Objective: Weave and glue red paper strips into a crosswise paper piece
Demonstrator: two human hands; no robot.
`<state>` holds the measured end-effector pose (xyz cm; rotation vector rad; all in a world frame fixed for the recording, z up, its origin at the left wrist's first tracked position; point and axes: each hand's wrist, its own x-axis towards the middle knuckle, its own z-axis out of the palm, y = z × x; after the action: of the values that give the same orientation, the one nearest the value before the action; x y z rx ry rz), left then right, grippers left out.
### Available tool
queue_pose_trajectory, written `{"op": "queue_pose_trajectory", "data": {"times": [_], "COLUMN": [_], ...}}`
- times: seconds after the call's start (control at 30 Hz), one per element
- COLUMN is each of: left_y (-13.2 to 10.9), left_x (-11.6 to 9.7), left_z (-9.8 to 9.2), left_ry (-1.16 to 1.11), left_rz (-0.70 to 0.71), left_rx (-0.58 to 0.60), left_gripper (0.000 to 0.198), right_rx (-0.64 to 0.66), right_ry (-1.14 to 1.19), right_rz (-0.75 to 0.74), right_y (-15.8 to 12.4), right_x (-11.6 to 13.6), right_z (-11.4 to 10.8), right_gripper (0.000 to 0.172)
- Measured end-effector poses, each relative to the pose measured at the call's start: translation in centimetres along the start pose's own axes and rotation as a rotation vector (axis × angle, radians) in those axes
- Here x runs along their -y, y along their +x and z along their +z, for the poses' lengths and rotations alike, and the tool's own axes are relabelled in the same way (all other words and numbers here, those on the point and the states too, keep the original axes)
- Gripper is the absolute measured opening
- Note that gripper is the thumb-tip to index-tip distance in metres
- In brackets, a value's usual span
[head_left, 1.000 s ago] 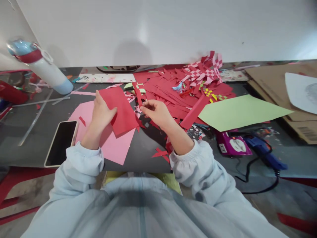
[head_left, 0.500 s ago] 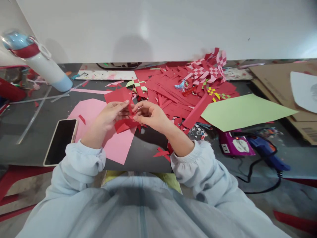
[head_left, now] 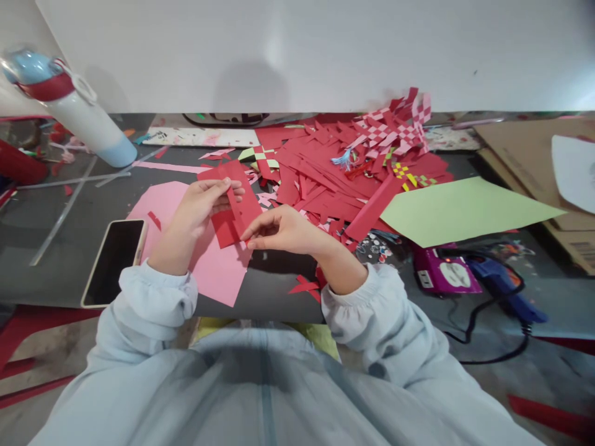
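Observation:
A red paper piece (head_left: 235, 201) is held between both hands just above the dark table (head_left: 60, 248). My left hand (head_left: 198, 207) grips its upper left part, fingers curled over the top edge. At its lower right corner my right hand (head_left: 279, 229) pinches the paper between thumb and fingers. Beneath them lies a pink sheet (head_left: 214, 266). A heap of red paper strips (head_left: 334, 173) spreads behind the hands, with woven pink-and-red pieces (head_left: 395, 127) on its far side.
A phone (head_left: 116, 260) lies face up left of my left arm. A white and blue bottle (head_left: 74, 105) lies at far left. A light green sheet (head_left: 460, 207), a purple device (head_left: 446, 275), a blue glue gun (head_left: 502, 288) with cord and cardboard (head_left: 520, 148) sit on the right.
The red paper went from one flat sheet in my left hand to a bunched fold between both hands, then to a narrower folded piece. My right hand moved down to its lower corner.

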<state>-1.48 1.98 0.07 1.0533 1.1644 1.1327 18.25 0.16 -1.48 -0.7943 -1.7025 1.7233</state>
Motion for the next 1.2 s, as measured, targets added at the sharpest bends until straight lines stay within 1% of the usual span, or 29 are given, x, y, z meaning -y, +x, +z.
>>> {"op": "queue_pose_trajectory", "data": {"times": [0.2, 0.33, 0.4, 0.47, 0.53, 0.67, 0.77, 0.83, 0.93, 0.97, 1.03, 1.07, 1.2], "left_y": [0.2, 0.1, 0.1, 0.1, 0.1, 0.0, -0.3, -0.7, -1.2, -1.4, -1.9, -2.1, -3.2], "left_x": [0.0, 0.0, 0.0, 0.0, 0.0, -0.2, -0.4, -0.4, -0.6, -0.8, -1.0, -1.2, -1.3], "left_z": [-0.4, -0.3, -0.3, -0.3, -0.2, 0.1, 0.4, 0.7, 1.4, 1.7, 2.3, 2.6, 3.0], "left_ry": [0.041, 0.030, 0.017, 0.015, 0.045, 0.164, 0.291, 0.376, 0.392, 0.368, 0.337, 0.344, 0.360], "left_rz": [0.024, 0.044, 0.052, 0.053, 0.055, 0.034, 0.023, 0.005, -0.035, -0.061, -0.097, -0.118, -0.130], "left_rx": [-0.023, -0.075, -0.083, -0.073, -0.071, -0.042, 0.062, 0.143, 0.232, 0.246, 0.205, 0.219, 0.222], "left_gripper": [0.031, 0.029, 0.028, 0.027, 0.028, 0.030, 0.028, 0.027, 0.033, 0.034, 0.033, 0.033, 0.036], "right_rx": [0.129, 0.217, 0.240, 0.228, 0.172, -0.008, -0.151, -0.284, -0.453, -0.495, -0.568, -0.599, -0.638], "right_ry": [0.064, 0.069, 0.050, 0.036, 0.027, 0.012, 0.031, 0.059, 0.134, 0.162, 0.187, 0.188, 0.241], "right_rz": [0.029, 0.018, 0.009, 0.004, 0.002, -0.023, -0.079, -0.149, -0.236, -0.250, -0.256, -0.250, -0.166], "right_y": [-0.3, -0.5, -0.5, -0.4, -0.3, 0.0, 0.3, 0.5, 0.7, 0.8, 1.0, 1.0, 1.2], "right_x": [0.2, 0.3, 0.2, 0.1, -0.1, -0.3, -0.3, -0.3, -0.5, -0.5, -0.6, -0.7, -0.6], "right_z": [0.0, 0.0, 0.0, 0.0, 0.0, -0.1, -0.1, -0.2, -0.5, -0.6, -0.8, -0.9, -0.9], "right_gripper": [0.018, 0.024, 0.026, 0.024, 0.019, 0.015, 0.016, 0.015, 0.013, 0.015, 0.022, 0.027, 0.041]}}
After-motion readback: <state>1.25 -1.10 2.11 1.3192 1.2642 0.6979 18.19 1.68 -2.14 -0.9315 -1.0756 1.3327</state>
